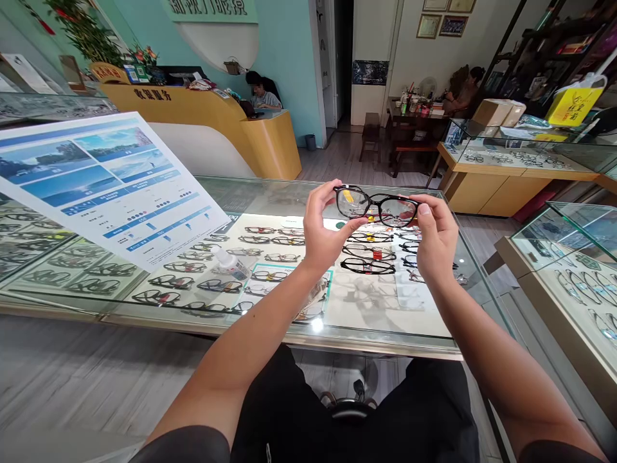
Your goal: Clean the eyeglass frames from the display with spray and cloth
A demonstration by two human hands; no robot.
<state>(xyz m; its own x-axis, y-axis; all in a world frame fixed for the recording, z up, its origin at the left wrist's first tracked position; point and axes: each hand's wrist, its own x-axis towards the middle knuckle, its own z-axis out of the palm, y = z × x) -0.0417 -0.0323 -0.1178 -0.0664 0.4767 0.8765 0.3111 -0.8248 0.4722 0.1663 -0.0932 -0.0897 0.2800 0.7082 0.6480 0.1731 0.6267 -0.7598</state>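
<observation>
Hands (324, 235) pinch black glasses (373, 202) at ends — above glass counter (373, 312), clear of front edge (376, 346).

"What's along the top of the frame?"
"Left of centre, a turquoise wall (292, 71) with a long yellow desk (272, 148) before it. Then a dark doorway (344, 64)."
"And upper right?"
"A pale wall (409, 61) with framed pictures (428, 26), a dark table (409, 121) and stool (371, 120) below, dark shelves (530, 48) beyond."
"The floor?"
"Grey boards (120, 379), seen lower left. A glass counter (376, 346) crosses mid-frame, a bright glare (317, 325) near its lower edge."
</observation>
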